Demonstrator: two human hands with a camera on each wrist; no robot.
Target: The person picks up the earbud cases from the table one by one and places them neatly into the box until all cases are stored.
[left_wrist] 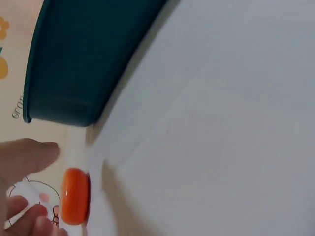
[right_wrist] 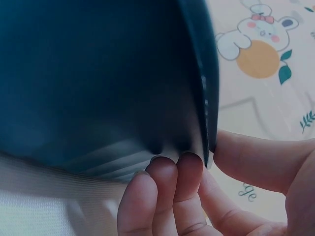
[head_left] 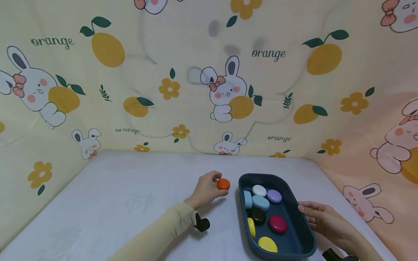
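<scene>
A glossy orange pebble-like piece [head_left: 223,184] sits on the white tabletop, left of a dark blue tray [head_left: 302,235]. Around it, thumb and fingers spread apart, is my left hand [head_left: 205,190]; in the left wrist view a gap shows between the thumb [left_wrist: 37,153] and the orange piece [left_wrist: 75,196]. My right hand [head_left: 328,221] holds the tray's right side. In the right wrist view the thumb lies at the rim, and the curled fingertips [right_wrist: 163,172] press the outer wall [right_wrist: 113,98]. The tray holds rounded pieces: white [head_left: 259,190], purple [head_left: 274,196], light blue, black [head_left: 257,216], dark red [head_left: 278,224] and yellow [head_left: 267,244].
White cloth covers the table [head_left: 107,203]. Behind it and at both sides hangs a cream sheet [head_left: 183,43] printed with rabbits and oranges. A black strap piece [head_left: 201,223] is on the left wrist, and another black piece [head_left: 337,255] is by the right wrist.
</scene>
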